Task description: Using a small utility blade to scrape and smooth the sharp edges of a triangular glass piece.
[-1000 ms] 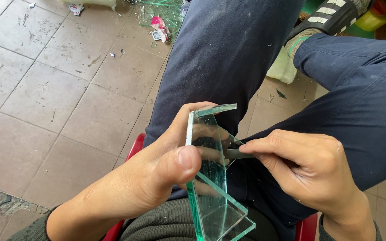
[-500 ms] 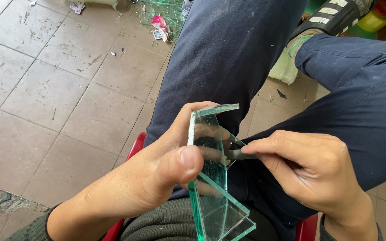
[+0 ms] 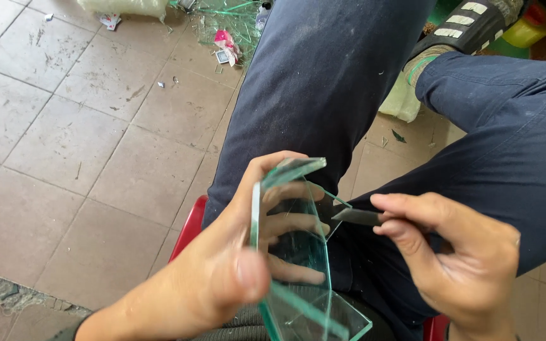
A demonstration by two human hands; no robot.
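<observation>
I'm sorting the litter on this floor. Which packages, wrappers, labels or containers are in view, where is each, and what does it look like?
Pink wrapper: crumpled, on the tiles at top centre, beside glass scraps.
Small torn wrapper: white with red, on the tiles at top left.
Plastic bag: pale, bulging, along the top edge.
Yellow container: rounded, with a red part, top right corner, mostly cut off.
No signs or screens show.
</observation>
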